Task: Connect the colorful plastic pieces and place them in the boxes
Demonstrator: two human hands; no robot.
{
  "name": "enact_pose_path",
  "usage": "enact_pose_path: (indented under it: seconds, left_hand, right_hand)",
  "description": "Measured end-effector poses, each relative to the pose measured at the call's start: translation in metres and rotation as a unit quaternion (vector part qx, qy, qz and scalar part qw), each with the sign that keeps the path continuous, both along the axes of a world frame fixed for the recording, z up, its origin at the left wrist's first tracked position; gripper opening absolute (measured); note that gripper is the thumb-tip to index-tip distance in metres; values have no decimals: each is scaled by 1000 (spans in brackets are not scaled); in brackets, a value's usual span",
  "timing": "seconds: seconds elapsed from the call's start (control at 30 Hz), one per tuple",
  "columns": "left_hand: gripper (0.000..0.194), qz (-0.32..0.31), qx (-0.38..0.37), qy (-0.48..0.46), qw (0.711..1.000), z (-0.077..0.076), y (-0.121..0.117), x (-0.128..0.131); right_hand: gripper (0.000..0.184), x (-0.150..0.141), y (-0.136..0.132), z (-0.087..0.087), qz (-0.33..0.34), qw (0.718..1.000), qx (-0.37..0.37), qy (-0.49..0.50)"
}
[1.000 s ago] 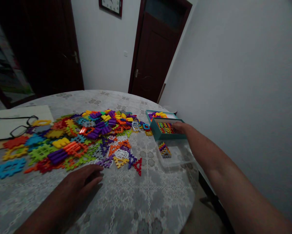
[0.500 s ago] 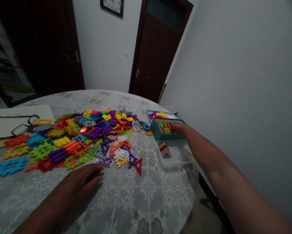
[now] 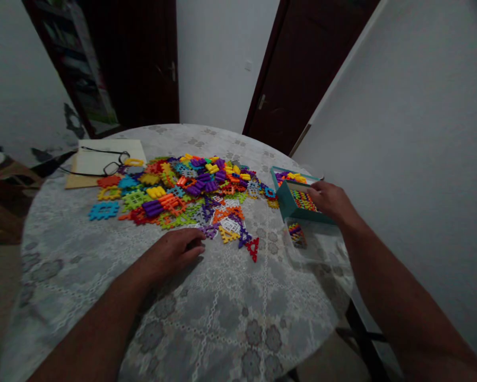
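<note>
My left hand (image 3: 182,245) lies on the patterned tablecloth, fingers loosely bent and a gap between thumb and forefinger, with nothing in it. Its fingertips are beside a purple triangular plastic piece (image 3: 211,231) at the near edge of a heap of colourful interlocking plastic building pieces (image 3: 178,188). My right hand (image 3: 330,200) is at the right end of a teal box (image 3: 289,202), its fingers bent together over the inside. Rows of small multicoloured pieces (image 3: 303,200) fill the box. Whatever those fingers hold, if anything, is hidden.
Behind the teal box a shallow tray (image 3: 275,172) holds purple and yellow pieces. In front stands a clear plastic container (image 3: 321,244) with a small stack of pieces (image 3: 296,235). Eyeglasses (image 3: 111,168) rest on a pale board (image 3: 90,154) at the left. A wall rises at the right.
The view has tilted down and turned left, showing more table and a stool at the left. My right hand has risen a little at the box. My left hand stays in place.
</note>
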State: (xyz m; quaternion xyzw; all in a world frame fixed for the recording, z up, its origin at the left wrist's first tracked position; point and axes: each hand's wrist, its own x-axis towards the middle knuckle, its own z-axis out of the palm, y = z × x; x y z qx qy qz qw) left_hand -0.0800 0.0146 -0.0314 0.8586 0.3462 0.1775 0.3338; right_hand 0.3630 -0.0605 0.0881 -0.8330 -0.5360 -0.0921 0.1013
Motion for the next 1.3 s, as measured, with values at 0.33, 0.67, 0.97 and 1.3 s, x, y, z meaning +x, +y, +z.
enact_pose_path:
  seconds: [0.33,0.67,0.97,1.3]
  left_hand:
    - [29,-22,20,8,1000,-4,0,0]
    - [40,-37,-11,64,997,8,-6,6]
    - [50,-35,-7,138,990,27,-19,18]
    - [26,6,-74,10,997,11,-55,38]
  right_hand:
    - [39,-157,-48,-96,217,958,-123,139]
    - [19,-141,-59,-100,180,943,-162,230]
    - [20,-165,-49,-100,328,850,-138,387]
    - [6,-182,-35,-113,393,840,-13,375]
